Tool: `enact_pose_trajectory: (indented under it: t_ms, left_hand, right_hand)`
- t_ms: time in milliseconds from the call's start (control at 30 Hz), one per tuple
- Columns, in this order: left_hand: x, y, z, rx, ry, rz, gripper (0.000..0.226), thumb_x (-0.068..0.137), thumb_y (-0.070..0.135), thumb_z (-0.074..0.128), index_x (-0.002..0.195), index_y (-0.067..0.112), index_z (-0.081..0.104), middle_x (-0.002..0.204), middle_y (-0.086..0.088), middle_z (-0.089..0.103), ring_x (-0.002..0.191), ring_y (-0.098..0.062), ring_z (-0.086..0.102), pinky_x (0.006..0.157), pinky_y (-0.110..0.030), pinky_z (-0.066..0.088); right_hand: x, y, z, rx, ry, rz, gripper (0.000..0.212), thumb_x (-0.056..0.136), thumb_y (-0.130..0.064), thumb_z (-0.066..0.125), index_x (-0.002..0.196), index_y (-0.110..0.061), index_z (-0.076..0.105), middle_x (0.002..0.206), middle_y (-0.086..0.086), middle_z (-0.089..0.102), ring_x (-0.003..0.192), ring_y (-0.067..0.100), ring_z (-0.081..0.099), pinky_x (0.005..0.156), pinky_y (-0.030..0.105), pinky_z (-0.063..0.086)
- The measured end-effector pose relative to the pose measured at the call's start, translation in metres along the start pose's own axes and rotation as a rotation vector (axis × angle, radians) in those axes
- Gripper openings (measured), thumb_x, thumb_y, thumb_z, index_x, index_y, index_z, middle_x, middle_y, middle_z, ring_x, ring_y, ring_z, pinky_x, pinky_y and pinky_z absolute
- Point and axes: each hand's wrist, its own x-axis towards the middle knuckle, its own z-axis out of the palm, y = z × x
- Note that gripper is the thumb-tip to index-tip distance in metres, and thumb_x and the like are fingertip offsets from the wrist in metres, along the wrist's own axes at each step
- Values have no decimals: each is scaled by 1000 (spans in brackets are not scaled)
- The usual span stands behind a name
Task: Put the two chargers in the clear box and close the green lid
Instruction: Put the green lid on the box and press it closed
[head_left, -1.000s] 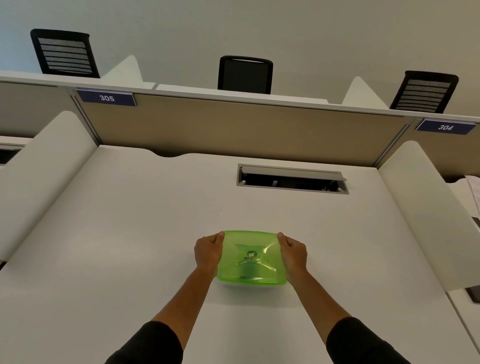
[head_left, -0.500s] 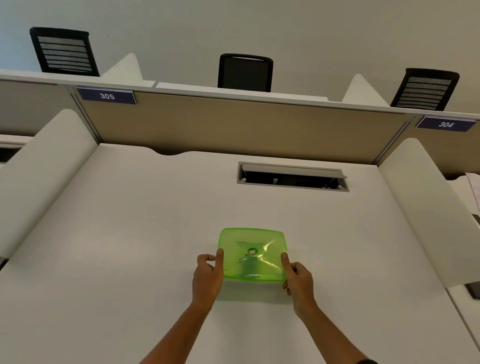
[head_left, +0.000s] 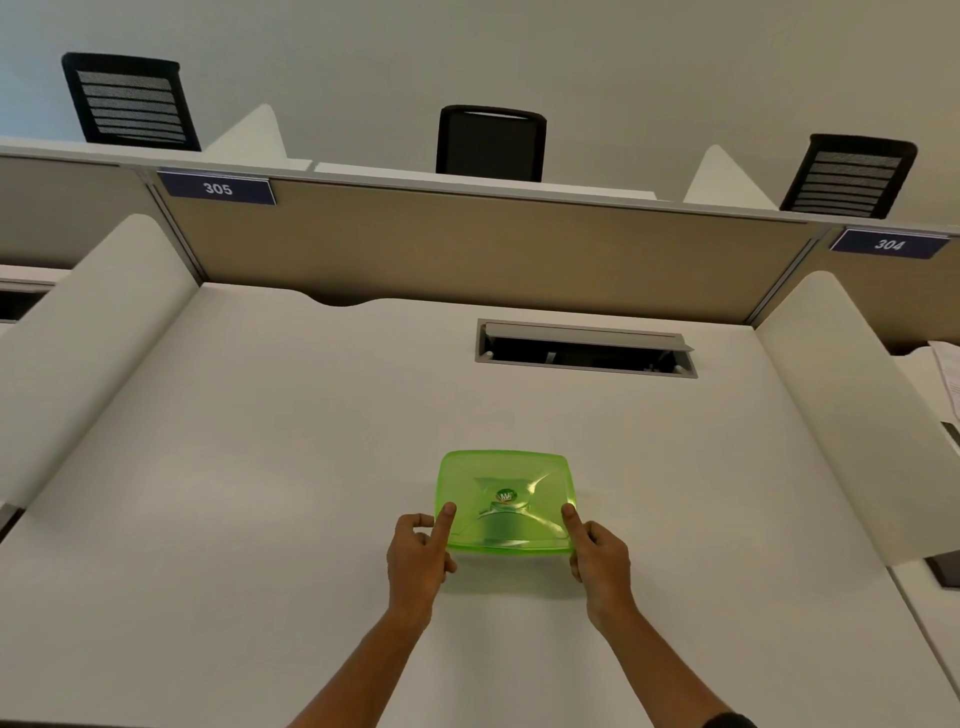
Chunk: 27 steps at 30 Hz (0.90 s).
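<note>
The green lid (head_left: 506, 499) lies flat on top of the box in the middle of the white desk (head_left: 249, 467). It is translucent, with a round logo at its centre. The clear box beneath shows only as a faint edge under the lid's near rim, and no chargers can be seen through the lid. My left hand (head_left: 418, 553) is at the lid's near-left corner, index finger laid on top of it. My right hand (head_left: 600, 558) mirrors it at the near-right corner, pinching the edge.
An open cable hatch (head_left: 584, 348) is set into the desk behind the box. White side dividers (head_left: 98, 332) (head_left: 841, 395) flank the desk and a beige partition (head_left: 467, 244) closes the back. Papers (head_left: 948, 374) lie on the neighbouring desk at right.
Both hands have slid from the lid's left and right sides back to its near corners. The forearms have drawn toward me. The lid has stayed in place on the box.
</note>
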Motion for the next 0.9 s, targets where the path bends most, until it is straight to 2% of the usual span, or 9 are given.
enact_pose_trajectory:
  t_ms: [133, 300, 367, 433, 533, 600, 633, 767, 900]
  left_hand:
    - [-1, -2, 5, -108, 2, -57, 48, 92, 53, 79, 101, 10, 61, 67, -14, 65, 47, -15, 64, 48, -30, 49]
    - [-1, 0, 6, -141, -3, -59, 48, 94, 47, 79, 102, 4, 58, 76, -14, 62, 48, -17, 63, 47, -28, 48]
    - [-2, 2, 5, -109, -9, -46, 52, 97, 50, 74, 104, 2, 57, 71, -13, 63, 47, -18, 64, 48, -32, 48]
    - [-4, 4, 3, 28, -28, -28, 59, 100, 63, 60, 100, 4, 55, 65, -11, 65, 48, -20, 66, 52, -35, 50]
    - [-4, 7, -2, 401, -58, 33, 73, 103, 75, 32, 76, 9, 52, 67, -7, 65, 58, -29, 73, 59, -39, 56]
    - [-1, 8, -3, 528, -61, 85, 78, 104, 75, 24, 61, 13, 45, 60, -5, 58, 63, -33, 70, 67, -44, 57]
    - [1, 8, -2, 561, -57, 92, 80, 104, 76, 21, 58, 14, 44, 59, -5, 57, 61, -31, 66, 65, -42, 56]
    - [7, 8, 2, 583, -3, 62, 87, 99, 81, 16, 53, 15, 47, 61, -5, 59, 61, -24, 58, 57, -35, 41]
    - [11, 3, 7, 387, 26, 21, 84, 96, 85, 30, 53, 13, 41, 54, -5, 51, 56, -24, 50, 60, -37, 40]
  right_hand:
    - [-2, -2, 3, 20, 24, 13, 63, 88, -55, 79, 63, -19, 34, 62, 2, 30, 55, 16, 27, 54, 29, 25]
    - [-3, -1, 4, 32, 21, 7, 62, 89, -52, 79, 64, -18, 33, 61, 0, 29, 56, 17, 27, 54, 30, 25]
    - [-2, -1, 3, 20, 8, 3, 61, 89, -54, 78, 68, -15, 37, 63, 3, 30, 56, 17, 27, 53, 30, 25]
    - [-1, -1, 0, -4, -13, 0, 60, 89, -57, 77, 71, -13, 40, 66, 7, 32, 56, 18, 29, 52, 30, 27]
    - [1, -3, -4, -39, -49, -5, 60, 89, -60, 76, 72, -13, 42, 67, 9, 34, 55, 18, 31, 50, 30, 29]
    - [1, -5, -4, -57, -58, -16, 61, 89, -60, 75, 71, -12, 41, 68, 11, 33, 55, 19, 30, 50, 29, 28]
    - [2, -6, -4, -64, -56, -24, 62, 89, -60, 75, 71, -12, 41, 69, 11, 33, 57, 20, 29, 51, 30, 27]
    - [-1, -5, 2, -64, -38, -26, 63, 90, -61, 73, 70, -11, 40, 71, 12, 32, 67, 25, 29, 55, 33, 25]
    - [-3, -4, 6, -37, -15, -20, 65, 89, -61, 75, 69, -11, 38, 72, 13, 32, 67, 24, 28, 57, 34, 25]
